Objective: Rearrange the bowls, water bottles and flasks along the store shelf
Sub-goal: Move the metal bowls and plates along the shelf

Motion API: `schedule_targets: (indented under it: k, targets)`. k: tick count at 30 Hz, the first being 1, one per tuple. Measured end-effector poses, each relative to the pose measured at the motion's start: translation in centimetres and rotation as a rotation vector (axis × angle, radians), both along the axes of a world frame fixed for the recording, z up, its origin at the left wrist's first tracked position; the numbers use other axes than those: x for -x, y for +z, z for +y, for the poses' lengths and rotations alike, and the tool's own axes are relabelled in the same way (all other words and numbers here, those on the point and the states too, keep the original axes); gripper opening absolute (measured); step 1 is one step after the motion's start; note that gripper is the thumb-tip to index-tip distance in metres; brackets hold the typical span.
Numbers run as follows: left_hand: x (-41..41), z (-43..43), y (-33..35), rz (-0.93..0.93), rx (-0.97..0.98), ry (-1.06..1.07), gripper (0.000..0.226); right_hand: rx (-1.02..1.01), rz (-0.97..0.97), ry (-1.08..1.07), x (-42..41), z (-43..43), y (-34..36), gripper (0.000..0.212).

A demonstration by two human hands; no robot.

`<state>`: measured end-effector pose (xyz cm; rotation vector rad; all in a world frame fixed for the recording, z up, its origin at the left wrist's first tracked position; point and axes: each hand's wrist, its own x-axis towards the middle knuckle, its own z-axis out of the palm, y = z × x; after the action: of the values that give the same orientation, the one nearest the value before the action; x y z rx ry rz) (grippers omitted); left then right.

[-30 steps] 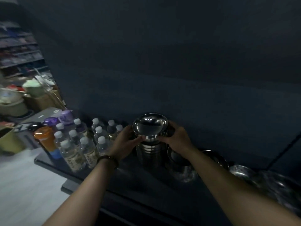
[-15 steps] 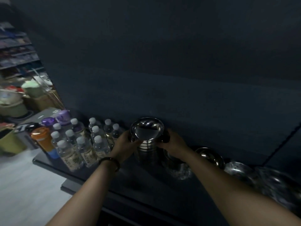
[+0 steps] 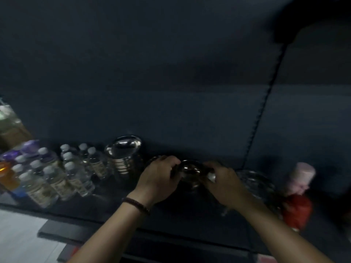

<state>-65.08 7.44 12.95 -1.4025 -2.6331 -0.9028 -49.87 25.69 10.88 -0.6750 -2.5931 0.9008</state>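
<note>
The shelf (image 3: 171, 221) is kept sorted: water bottles (image 3: 62, 175) grouped far left, stacked bowls (image 3: 123, 158) beside them. A steel bowl (image 3: 190, 172) is clasped between left hand (image 3: 159, 179) and right hand (image 3: 222, 184), probably so it's steadied for stacking.

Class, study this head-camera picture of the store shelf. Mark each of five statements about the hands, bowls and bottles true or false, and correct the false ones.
1. Both hands grip the same steel bowl. True: the left hand and right hand hold the steel bowl from either side.
2. The stack of steel bowls stands to the right of both hands. False: it stands to their left, untouched.
3. The water bottles have white caps. True.
4. The bracelet is on the right wrist. False: it is on the left wrist.
5. The red and pink flask stands among the water bottles. False: it stands at the far right of the shelf.
</note>
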Motion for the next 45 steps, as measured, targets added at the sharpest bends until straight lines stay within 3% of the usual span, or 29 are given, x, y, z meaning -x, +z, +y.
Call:
schedule_targets:
  k: [4,7,16,22,30,37,42,45]
  targets:
    - [-7.4,7.9,0.8,0.047,0.063,-0.135,0.033,-0.085,-0.048,-0.076,-9.8,5.7,1.4,0.046]
    - [-14.0,14.3,1.5,0.065,0.081,-0.281,0.027,-0.104,-0.028,-0.173,-17.6,9.6,2.7,0.041]
    - [-33.6,30.8,4.3,0.132,-0.007,-0.588,0.028,-0.179,0.280,-0.620,-39.8,20.0,3.7,0.019]
    - [-42.4,37.4,2.2,0.095,0.027,-0.703,0.021,0.039,0.032,-0.795,-49.3,30.4,-3.4,0.034]
    - [-48.0,43.0,-1.7,0.191,0.164,-0.645,0.031,0.151,-0.277,-0.748,-53.4,42.0,-12.4,0.058]
    - [-48.5,43.7,-3.8,0.187,0.234,-0.584,0.031,0.152,-0.460,-0.669,-52.2,47.1,-15.2,0.051]
    - [-48.3,43.5,-5.2,0.094,0.270,-0.593,0.032,0.241,-0.463,-0.686,-51.5,48.7,-17.1,0.066]
    - [-48.0,43.4,-5.9,0.005,0.266,-0.610,0.034,0.203,-0.393,-0.724,-51.7,48.1,-17.7,0.045]
